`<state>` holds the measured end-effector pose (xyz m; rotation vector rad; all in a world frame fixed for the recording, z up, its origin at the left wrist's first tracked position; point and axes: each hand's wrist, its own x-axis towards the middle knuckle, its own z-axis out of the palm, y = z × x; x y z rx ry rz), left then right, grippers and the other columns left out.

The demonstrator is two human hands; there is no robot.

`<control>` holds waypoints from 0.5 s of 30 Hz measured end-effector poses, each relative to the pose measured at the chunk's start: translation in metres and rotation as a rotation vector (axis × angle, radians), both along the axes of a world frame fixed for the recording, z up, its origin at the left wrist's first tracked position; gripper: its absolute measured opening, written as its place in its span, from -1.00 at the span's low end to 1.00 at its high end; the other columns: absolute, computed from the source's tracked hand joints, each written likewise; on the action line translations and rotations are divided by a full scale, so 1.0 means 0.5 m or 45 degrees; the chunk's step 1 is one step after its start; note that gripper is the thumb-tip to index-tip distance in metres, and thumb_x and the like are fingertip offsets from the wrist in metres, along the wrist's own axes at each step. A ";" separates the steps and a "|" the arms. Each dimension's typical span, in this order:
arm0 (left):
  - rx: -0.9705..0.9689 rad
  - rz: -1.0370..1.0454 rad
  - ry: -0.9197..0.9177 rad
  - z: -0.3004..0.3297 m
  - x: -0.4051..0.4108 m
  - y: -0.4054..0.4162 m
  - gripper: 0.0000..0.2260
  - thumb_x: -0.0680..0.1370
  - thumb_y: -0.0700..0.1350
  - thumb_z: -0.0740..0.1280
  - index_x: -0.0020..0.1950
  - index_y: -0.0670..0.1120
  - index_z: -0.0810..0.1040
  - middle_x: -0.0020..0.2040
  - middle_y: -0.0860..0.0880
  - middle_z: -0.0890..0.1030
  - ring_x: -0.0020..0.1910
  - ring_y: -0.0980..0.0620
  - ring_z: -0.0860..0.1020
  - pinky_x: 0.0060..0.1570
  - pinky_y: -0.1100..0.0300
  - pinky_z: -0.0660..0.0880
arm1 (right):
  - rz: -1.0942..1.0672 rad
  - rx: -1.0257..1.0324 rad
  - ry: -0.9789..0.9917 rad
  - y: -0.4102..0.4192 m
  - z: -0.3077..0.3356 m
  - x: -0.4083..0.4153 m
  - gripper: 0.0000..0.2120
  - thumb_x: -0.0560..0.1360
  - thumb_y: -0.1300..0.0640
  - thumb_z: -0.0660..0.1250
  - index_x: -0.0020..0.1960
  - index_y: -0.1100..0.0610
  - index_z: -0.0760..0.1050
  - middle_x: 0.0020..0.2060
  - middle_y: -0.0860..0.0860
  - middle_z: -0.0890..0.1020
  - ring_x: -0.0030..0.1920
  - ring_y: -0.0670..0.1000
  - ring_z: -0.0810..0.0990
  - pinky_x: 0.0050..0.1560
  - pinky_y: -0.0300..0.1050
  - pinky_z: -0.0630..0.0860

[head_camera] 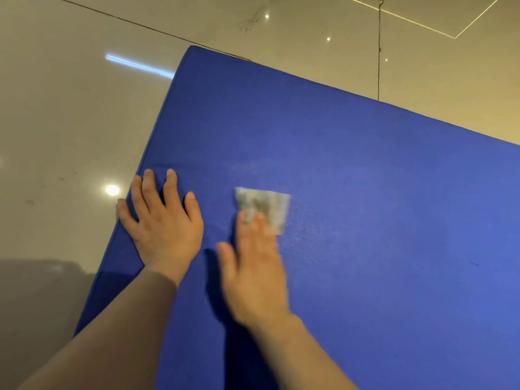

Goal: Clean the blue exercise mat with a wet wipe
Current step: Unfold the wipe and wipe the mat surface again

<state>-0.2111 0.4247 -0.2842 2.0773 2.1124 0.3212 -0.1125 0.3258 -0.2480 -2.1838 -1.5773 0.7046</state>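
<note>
The blue exercise mat (351, 164) lies on the floor and fills most of the head view, its far left corner at the top. My left hand (161, 220) rests flat on the mat near its left edge, fingers spread and straight. My right hand (253, 274) is blurred and presses a folded, greyish, soiled wet wipe (267, 205) against the mat with straight fingers. The wipe sticks out beyond my fingertips. A faint pale streak shows on the mat just above the wipe.
Glossy beige floor tiles (70, 108) surround the mat on the left and at the back, with bright light reflections. A dark tile joint (379, 52) runs down at the upper right. A small dark mark (474, 264) sits on the mat at the right.
</note>
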 end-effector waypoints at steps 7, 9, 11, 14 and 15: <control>-0.215 -0.073 -0.577 0.061 -0.088 0.006 -0.56 0.66 -0.01 0.18 0.51 -0.12 0.30 0.52 -0.16 0.25 0.51 -0.10 0.21 0.50 -0.02 0.09 | 0.150 0.116 -0.304 -0.050 -0.028 0.064 -0.38 0.66 -0.16 -0.17 0.51 0.21 0.27 0.47 0.12 0.37 0.50 0.07 0.26 0.50 -0.04 0.04; -0.191 -0.073 -0.477 0.068 -0.143 -0.050 -0.48 0.59 0.10 0.18 0.46 -0.15 0.36 0.45 -0.19 0.33 0.44 -0.15 0.30 0.44 -0.05 0.23 | -0.136 -0.027 -0.403 -0.084 -0.032 0.146 -0.38 0.64 -0.15 -0.13 0.56 0.20 0.16 0.52 0.09 0.27 0.55 0.06 0.15 0.53 -0.01 -0.01; -0.170 0.017 -0.443 0.072 -0.183 -0.123 -0.37 0.49 0.20 0.12 0.42 -0.18 0.41 0.39 -0.23 0.37 0.37 -0.20 0.36 0.37 -0.12 0.31 | -0.335 -0.216 -0.352 -0.112 -0.020 0.191 -0.40 0.66 -0.13 -0.12 0.60 0.16 0.01 0.58 0.05 0.11 0.58 0.01 -0.02 0.56 -0.02 -0.10; -0.190 0.131 -0.496 0.078 -0.228 -0.210 -0.38 0.47 0.17 0.14 0.40 -0.18 0.41 0.35 -0.22 0.40 0.32 -0.20 0.38 0.32 -0.03 0.31 | -0.345 -0.203 -0.212 -0.117 -0.002 0.139 -0.39 0.65 -0.11 -0.04 0.60 0.15 -0.04 0.59 0.04 0.01 0.58 0.00 -0.12 0.56 -0.02 -0.13; -0.201 0.163 -0.525 0.080 -0.241 -0.230 -0.41 0.47 0.12 0.17 0.42 -0.19 0.40 0.34 -0.21 0.41 0.32 -0.18 0.39 0.31 0.03 0.29 | -0.248 -0.180 -0.184 -0.114 -0.001 0.099 -0.39 0.65 -0.12 -0.03 0.60 0.15 -0.04 0.59 0.04 -0.01 0.58 0.00 -0.14 0.56 -0.06 -0.16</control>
